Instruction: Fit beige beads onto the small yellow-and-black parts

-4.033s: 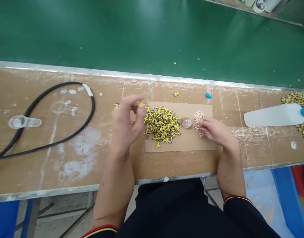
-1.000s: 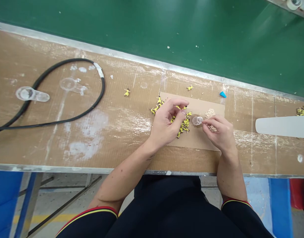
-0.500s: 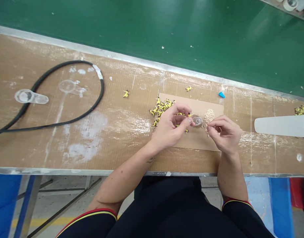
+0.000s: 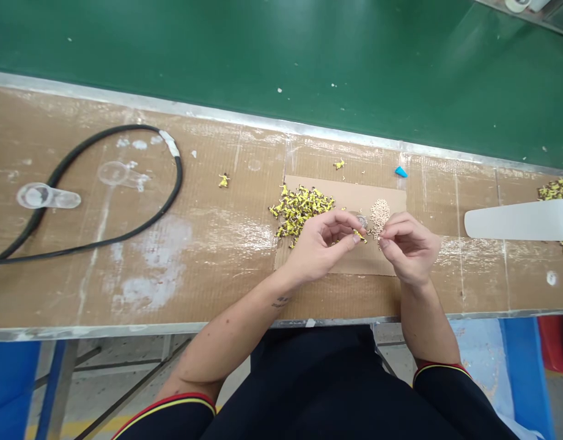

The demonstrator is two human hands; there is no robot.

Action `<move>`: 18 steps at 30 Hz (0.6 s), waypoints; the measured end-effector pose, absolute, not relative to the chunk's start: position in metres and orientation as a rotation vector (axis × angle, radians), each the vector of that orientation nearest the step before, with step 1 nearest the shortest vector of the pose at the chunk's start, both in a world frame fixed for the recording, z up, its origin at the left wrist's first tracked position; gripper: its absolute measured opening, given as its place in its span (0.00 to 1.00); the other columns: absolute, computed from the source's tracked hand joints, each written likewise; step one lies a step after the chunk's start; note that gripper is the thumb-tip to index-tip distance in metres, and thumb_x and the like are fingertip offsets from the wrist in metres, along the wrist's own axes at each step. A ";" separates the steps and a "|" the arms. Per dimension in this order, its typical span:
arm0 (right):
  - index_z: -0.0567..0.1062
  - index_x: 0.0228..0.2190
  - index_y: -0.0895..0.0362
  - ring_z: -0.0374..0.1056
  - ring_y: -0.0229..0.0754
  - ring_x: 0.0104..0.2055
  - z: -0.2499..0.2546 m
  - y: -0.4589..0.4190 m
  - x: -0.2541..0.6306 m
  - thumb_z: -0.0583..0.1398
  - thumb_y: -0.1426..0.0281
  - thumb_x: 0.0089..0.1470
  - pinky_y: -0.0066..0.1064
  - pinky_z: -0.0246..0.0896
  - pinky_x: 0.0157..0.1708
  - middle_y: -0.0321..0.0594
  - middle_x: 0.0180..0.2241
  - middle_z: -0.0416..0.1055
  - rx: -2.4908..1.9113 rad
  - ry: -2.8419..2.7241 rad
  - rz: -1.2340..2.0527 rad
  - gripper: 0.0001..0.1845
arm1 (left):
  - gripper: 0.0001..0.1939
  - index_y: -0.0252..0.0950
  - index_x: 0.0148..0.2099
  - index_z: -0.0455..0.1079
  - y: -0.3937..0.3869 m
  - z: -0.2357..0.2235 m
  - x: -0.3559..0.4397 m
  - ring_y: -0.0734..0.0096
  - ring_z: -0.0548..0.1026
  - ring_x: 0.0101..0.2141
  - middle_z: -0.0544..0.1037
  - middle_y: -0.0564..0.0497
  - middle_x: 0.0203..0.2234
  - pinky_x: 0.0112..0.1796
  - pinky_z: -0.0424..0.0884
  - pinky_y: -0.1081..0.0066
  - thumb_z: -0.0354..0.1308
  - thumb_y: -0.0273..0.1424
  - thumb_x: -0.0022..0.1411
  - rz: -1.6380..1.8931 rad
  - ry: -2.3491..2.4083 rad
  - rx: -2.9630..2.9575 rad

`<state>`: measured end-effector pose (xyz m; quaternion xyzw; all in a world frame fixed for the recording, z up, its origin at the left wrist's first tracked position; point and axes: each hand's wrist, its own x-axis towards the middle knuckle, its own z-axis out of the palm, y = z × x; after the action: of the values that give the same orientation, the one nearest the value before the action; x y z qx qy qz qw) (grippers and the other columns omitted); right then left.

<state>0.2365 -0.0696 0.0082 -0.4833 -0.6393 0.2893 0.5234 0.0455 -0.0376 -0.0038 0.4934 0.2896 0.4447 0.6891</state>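
Over a cardboard sheet [image 4: 354, 266], the left hand [image 4: 320, 244] pinched a yellow figure [image 4: 360, 236]. The right hand [image 4: 412, 250] was pinched narrow, its contents indistinct.

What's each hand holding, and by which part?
Left hand: small yellow figure, pinched at one end; which end is unclear. Right hand: can't tell if anything.
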 end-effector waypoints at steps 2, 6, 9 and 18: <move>0.80 0.30 0.50 0.65 0.39 0.27 0.008 -0.070 0.237 0.66 0.74 0.55 0.33 0.60 0.24 0.36 0.27 0.73 -1.147 -1.528 0.700 0.06 | 0.04 0.35 0.39 0.73 -0.038 -0.004 0.046 0.70 0.83 0.39 0.84 0.46 0.36 0.43 0.81 0.69 0.66 0.27 0.63 0.990 0.654 1.093; 0.80 0.30 0.51 0.65 0.40 0.27 0.007 -0.070 0.236 0.67 0.73 0.55 0.33 0.62 0.24 0.37 0.27 0.73 -1.169 -1.527 0.718 0.04 | 0.07 0.35 0.37 0.73 -0.038 -0.004 0.047 0.68 0.83 0.41 0.85 0.45 0.39 0.45 0.82 0.67 0.68 0.30 0.62 0.998 0.665 1.050; 0.79 0.31 0.51 0.68 0.40 0.30 0.006 -0.071 0.235 0.66 0.73 0.57 0.34 0.66 0.29 0.37 0.28 0.74 -1.132 -1.516 0.796 0.04 | 0.09 0.35 0.36 0.73 -0.039 -0.005 0.048 0.67 0.84 0.41 0.85 0.45 0.38 0.45 0.82 0.66 0.70 0.33 0.61 1.015 0.665 1.013; 0.79 0.31 0.52 0.73 0.39 0.32 0.006 -0.073 0.231 0.67 0.68 0.58 0.35 0.74 0.30 0.41 0.38 0.75 -1.051 -1.379 1.000 0.03 | 0.06 0.36 0.35 0.79 -0.041 -0.006 0.047 0.69 0.83 0.41 0.84 0.46 0.40 0.43 0.82 0.69 0.69 0.31 0.64 1.102 0.664 1.174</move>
<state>0.2306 -0.0726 0.0060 -0.4420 -0.5801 0.4208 0.5394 0.0467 -0.0415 -0.0062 0.5156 0.2915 0.4841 0.6441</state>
